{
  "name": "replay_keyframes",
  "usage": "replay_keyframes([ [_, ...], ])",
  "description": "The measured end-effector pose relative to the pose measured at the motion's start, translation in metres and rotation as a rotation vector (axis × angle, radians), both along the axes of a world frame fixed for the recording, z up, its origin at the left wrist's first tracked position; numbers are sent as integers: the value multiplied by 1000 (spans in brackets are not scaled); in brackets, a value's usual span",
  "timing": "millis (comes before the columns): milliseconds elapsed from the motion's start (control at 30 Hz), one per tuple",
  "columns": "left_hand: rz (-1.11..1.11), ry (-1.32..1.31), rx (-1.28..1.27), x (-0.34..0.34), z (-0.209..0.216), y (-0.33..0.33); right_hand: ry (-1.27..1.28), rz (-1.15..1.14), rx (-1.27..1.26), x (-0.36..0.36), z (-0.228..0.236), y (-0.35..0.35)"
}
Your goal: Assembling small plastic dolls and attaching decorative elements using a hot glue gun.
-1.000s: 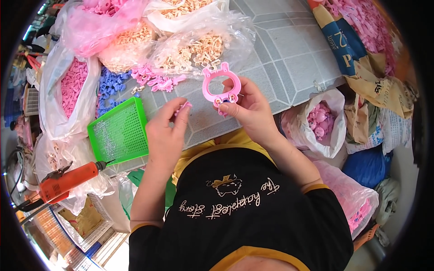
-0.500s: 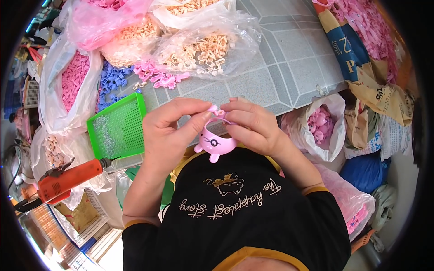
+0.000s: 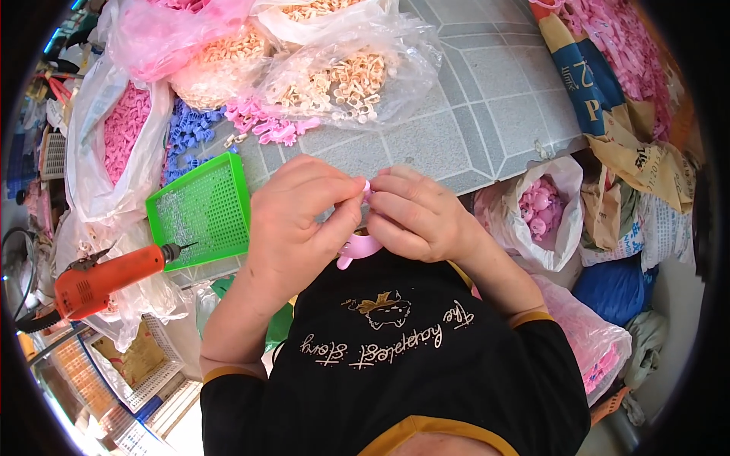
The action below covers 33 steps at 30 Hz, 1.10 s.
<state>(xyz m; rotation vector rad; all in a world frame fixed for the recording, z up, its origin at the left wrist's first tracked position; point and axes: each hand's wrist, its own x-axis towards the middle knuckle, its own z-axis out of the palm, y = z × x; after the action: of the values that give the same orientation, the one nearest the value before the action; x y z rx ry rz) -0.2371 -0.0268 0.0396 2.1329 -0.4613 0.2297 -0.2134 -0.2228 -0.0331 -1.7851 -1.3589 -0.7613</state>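
Note:
Just above my dark shirt, both hands are close together around a pink animal-shaped plastic shell. My right hand is closed on it, and the fingers cover most of the shell. Only its lower rim and a small stub show beneath the fingers. At its top, the thumb and forefinger of my left hand pinch a small pink plastic part against my right fingertips. Whether that part is joined to the shell is hidden by the fingers.
Left of my hands lies a green perforated tray with small silvery pieces. An orange electric screwdriver points at it. Beyond are blue parts, pink parts and a clear bag of cream parts. A white bag of pink parts stands right.
Both hands have closed in, and the shell has turned and is now mostly covered by my right fingers. The orange screwdriver has shifted slightly left.

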Motion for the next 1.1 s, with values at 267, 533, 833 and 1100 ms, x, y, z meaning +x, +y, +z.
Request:
replay_keyframes([
  [267,-57,99,66,4,-4,8,-46,-6,-63,-2,-2,2],
  [533,174,398,-166,13,-34,25,788,-77,18,-12,-2,18],
  [833,574,20,123,32,-18,81,1997,391,748,-11,-1,9],
  [1100,203,-83,571,57,-50,94,2116,602,814,-7,1,7],
])
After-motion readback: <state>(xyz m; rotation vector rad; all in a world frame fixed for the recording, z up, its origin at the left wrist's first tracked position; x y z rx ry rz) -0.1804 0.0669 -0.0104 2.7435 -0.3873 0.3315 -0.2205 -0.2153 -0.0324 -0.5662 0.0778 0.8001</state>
